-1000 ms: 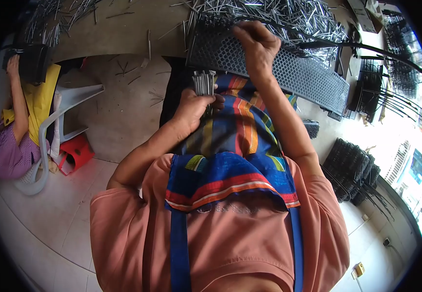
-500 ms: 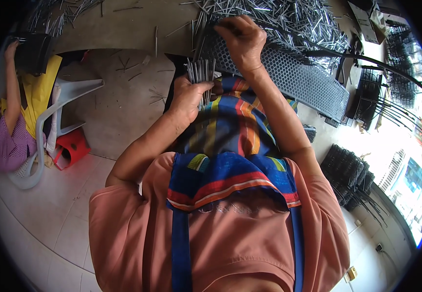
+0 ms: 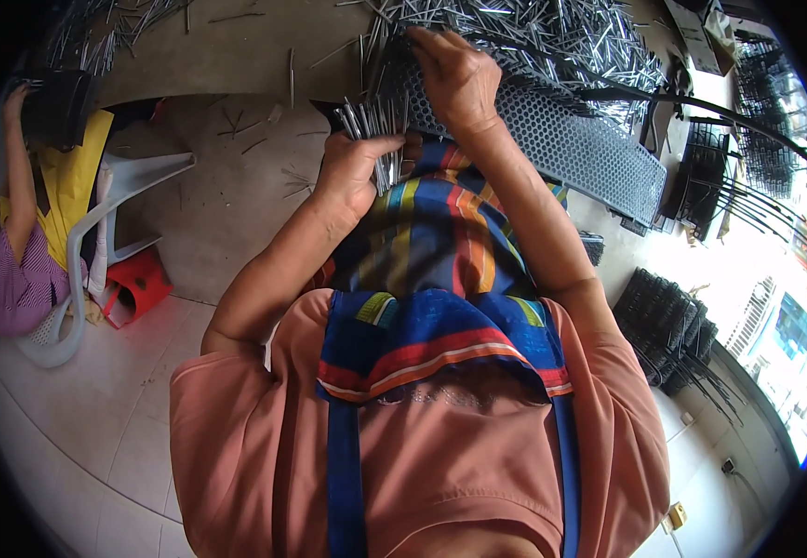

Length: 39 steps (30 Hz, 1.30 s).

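Note:
My left hand [image 3: 349, 172] is closed round a bundle of thin silvery metal rods [image 3: 385, 121], which fan out above the thumb. Just up and to the right of it, my right hand [image 3: 461, 86] hovers over the left end of a grey perforated tray [image 3: 594, 144]. Its fingers are bent into a pinch; whatever they grip is too small or hidden to make out. Beyond that hand a large heap of similar loose rods [image 3: 552, 42] covers the far side of the tray. A striped apron [image 3: 450, 242] lies over my lap beneath both hands.
A dark curved bar [image 3: 692, 100] crosses the heap towards the right. Black wire racks [image 3: 668, 325] stand on the right. At the left another person's arm [image 3: 22, 177] reaches to a dark box, beside a pale plastic chair [image 3: 78, 251] and a red container [image 3: 138, 286].
My right hand has shifted slightly left and down. The rods in my left hand have spread and tilt more to the left, and that hand has moved slightly left and up.

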{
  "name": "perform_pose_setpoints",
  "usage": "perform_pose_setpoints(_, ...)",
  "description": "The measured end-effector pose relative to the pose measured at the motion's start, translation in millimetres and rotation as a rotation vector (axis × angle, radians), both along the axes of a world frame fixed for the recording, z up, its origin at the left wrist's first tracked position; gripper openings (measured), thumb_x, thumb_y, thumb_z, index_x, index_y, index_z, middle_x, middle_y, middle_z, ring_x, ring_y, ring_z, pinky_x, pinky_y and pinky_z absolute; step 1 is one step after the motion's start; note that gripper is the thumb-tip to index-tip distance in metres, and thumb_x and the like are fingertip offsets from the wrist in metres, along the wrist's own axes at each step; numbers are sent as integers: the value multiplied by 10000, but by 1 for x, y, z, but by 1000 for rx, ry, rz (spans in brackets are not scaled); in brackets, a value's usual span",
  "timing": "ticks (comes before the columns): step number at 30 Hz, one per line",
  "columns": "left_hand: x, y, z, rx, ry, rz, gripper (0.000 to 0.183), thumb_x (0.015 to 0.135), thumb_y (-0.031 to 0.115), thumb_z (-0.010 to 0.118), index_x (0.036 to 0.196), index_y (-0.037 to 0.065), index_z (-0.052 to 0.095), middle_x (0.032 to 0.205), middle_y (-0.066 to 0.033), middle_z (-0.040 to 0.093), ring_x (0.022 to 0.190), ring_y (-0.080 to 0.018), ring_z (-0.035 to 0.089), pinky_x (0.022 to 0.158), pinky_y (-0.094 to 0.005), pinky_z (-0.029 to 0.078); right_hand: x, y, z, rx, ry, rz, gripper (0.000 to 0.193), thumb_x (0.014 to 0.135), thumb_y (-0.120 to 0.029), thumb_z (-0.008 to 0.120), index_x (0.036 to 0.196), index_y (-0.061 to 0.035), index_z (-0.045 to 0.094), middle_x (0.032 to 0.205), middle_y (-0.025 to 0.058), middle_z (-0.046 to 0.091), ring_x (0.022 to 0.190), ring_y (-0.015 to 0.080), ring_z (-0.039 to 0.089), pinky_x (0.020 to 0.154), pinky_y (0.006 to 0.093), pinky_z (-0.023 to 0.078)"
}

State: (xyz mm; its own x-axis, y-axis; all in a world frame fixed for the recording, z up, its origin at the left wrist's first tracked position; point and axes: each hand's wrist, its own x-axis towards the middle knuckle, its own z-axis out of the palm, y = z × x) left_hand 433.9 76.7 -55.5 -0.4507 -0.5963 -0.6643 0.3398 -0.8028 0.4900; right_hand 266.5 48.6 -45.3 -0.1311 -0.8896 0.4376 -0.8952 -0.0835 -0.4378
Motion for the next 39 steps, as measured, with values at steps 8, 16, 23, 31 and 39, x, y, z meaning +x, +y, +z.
perform_pose_setpoints(8, 1, -2, -3, -1, 9, -17, 188, 806, -70, 606, 989, -47, 639, 875, -184, 702, 723, -267, 694, 644, -360, 563, -5, -7, 3, 47, 176, 114, 230, 863, -205, 641, 1086, -216, 692, 747, 46, 614, 639, 288, 640, 537, 385, 499)
perform_pose_setpoints(16, 1, -3, -1, -18, 36, -59, 219, 816, -40, 619, 1034, -38, 644, 900, -179, 703, 771, -257, 697, 677, -354, 565, -8, 4, 10, -1, 170, 53, 234, 860, -233, 644, 1075, -158, 699, 767, 57, 642, 626, 285, 639, 548, 381, 502)
perform_pose_setpoints(23, -5, 4, 7, -31, 89, -91, 193, 826, -49, 623, 1019, -52, 635, 871, -173, 691, 744, -266, 700, 664, -384, 599, -10, 38, 15, 674, -975, 62, 170, 750, -140, 741, 823, 12, 719, 675, 19, 635, 591, 96, 549, 568, 262, 448)
perform_pose_setpoints(31, 9, 26, -5, 57, -60, -103, 195, 866, -3, 604, 1058, -15, 637, 909, -168, 697, 777, -244, 696, 671, -365, 576, -16, 32, 18, 33, -1178, -152, 83, 822, -80, 715, 881, -23, 715, 690, -27, 620, 604, 19, 496, 545, 175, 367)
perform_pose_setpoints(39, 11, 42, -3, -84, -75, -97, 196, 822, -54, 585, 1010, -41, 640, 864, -159, 701, 701, -221, 682, 627, -331, 561, -23, 3, 4, -267, -821, 12, 80, 746, 34, 732, 818, 5, 712, 741, 16, 634, 678, 67, 583, 622, 208, 468)
